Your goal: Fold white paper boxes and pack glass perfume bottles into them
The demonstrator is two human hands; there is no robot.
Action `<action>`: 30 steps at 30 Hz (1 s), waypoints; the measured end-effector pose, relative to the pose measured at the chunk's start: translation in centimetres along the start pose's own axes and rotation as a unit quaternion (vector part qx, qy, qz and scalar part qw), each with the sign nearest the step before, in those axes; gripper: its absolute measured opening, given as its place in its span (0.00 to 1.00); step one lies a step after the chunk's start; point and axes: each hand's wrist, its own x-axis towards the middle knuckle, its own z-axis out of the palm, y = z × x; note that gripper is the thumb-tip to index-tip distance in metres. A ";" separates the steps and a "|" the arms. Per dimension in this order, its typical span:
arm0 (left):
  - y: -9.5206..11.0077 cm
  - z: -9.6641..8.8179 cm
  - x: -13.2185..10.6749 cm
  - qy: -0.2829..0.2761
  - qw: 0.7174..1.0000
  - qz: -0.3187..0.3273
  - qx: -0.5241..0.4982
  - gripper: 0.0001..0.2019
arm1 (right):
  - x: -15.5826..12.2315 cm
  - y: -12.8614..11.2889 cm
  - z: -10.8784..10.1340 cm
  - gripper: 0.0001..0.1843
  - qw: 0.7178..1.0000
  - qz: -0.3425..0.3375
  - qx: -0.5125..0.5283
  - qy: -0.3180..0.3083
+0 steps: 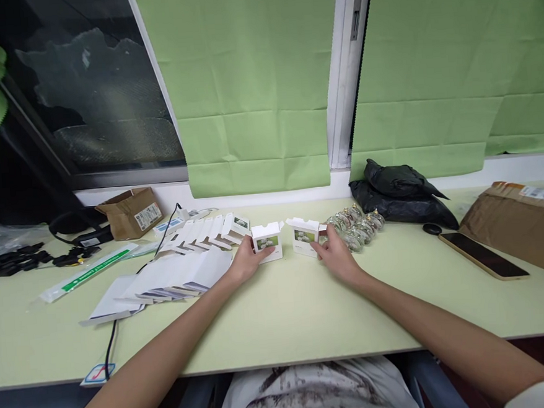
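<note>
My left hand (249, 258) grips a small white box (269, 249) with a green picture on its front and its top flaps up. A matching white box (303, 246), also with raised flaps, is in my right hand (338, 255). The two boxes stand upright side by side with a narrow gap between them. Left of my left hand are a row of similar small boxes (209, 231) and a spread of flat white cartons (184, 275). Just beyond my right hand lies a cluster of clear round packages (360, 230), their contents too small to make out.
Black plastic bags (402, 198), a phone (485, 255) and a large brown parcel (520, 224) lie to the right. At the left are an opened cardboard box (130, 215), a green-and-white strip packet (90, 271) and black parts (17, 260). A black cable (110, 346) crosses the table's front edge.
</note>
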 end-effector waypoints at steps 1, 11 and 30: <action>-0.1 0.0 0.0 -0.001 1.000 -0.002 0.012 0.32 | 0.1 0.0 0.0 0.13 1.000 -0.004 -0.002 0.002; 0.6 -1.0 -0.5 0.083 0.974 0.022 0.212 0.19 | 1.0 0.9 0.7 0.14 1.000 -0.001 0.010 -0.010; -0.2 -0.9 0.2 0.054 0.974 0.052 0.212 0.21 | 1.8 1.7 1.5 0.18 0.997 -0.002 0.076 -0.007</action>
